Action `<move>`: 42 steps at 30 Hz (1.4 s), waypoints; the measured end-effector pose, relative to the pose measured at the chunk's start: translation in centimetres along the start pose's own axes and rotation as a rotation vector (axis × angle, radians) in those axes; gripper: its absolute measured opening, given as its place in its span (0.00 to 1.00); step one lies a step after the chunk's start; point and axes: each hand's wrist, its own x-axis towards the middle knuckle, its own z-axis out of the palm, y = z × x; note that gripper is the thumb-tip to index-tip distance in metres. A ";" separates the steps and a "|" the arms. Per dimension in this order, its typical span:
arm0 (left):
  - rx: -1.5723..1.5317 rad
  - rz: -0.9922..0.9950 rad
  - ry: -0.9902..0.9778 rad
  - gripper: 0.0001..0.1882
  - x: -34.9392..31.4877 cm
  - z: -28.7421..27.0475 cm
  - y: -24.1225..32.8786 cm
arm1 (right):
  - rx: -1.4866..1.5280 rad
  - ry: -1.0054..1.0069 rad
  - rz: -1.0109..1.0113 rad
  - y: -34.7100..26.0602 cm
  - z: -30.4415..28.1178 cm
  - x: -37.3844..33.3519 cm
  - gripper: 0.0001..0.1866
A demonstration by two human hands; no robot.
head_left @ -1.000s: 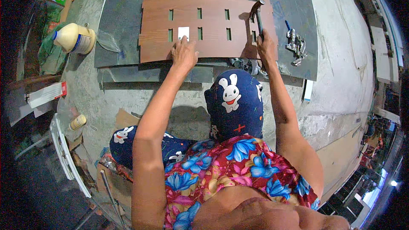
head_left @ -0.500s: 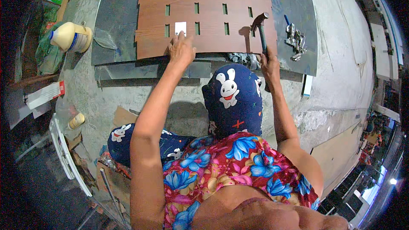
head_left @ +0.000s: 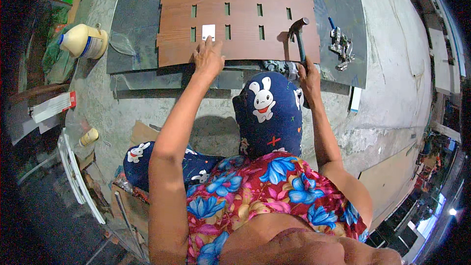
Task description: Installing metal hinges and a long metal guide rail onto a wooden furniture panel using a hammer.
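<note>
A reddish-brown wood-grain board (head_left: pixel 240 44) with several rectangular slots lies flat on a dark sheet. On its left part, next to a lower slot, sits a small white rectangular card or plate (head_left: pixel 208 30). My left hand (head_left: pixel 209 57) is over the board's near edge, its fingers stretched out and a fingertip on the white piece's lower end. In my right hand (head_left: pixel 309 74) is a hammer (head_left: pixel 299 34), gripped by its dark handle. The hammer's head is raised over the right part of the board and casts a shadow there.
Metal hinges (head_left: pixel 340 48) lie on the dark sheet (head_left: pixel 343 5) right of the board. To the left stand a large cream jug (head_left: pixel 88 41) with a blue cap and a smaller bottle (head_left: pixel 89 137). A white and red box (head_left: pixel 54 107) lies farther left.
The view has shifted slightly. My left fingers are drawn a little closer together at the white piece. The hammer stays raised in nearly the same place.
</note>
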 end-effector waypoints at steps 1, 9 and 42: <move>0.001 -0.001 0.002 0.27 0.0 0.1 -0.1 | -0.014 -0.013 0.011 0.0 -0.1 0.0 0.18; 0.002 -0.005 0.042 0.23 -0.5 0.0 0.3 | 0.516 -0.219 0.175 -3.8 -0.1 2.9 0.16; 0.063 -0.344 0.028 0.45 -2.7 -1.4 -4.5 | 0.422 -0.570 -0.115 -9.8 10.4 8.6 0.17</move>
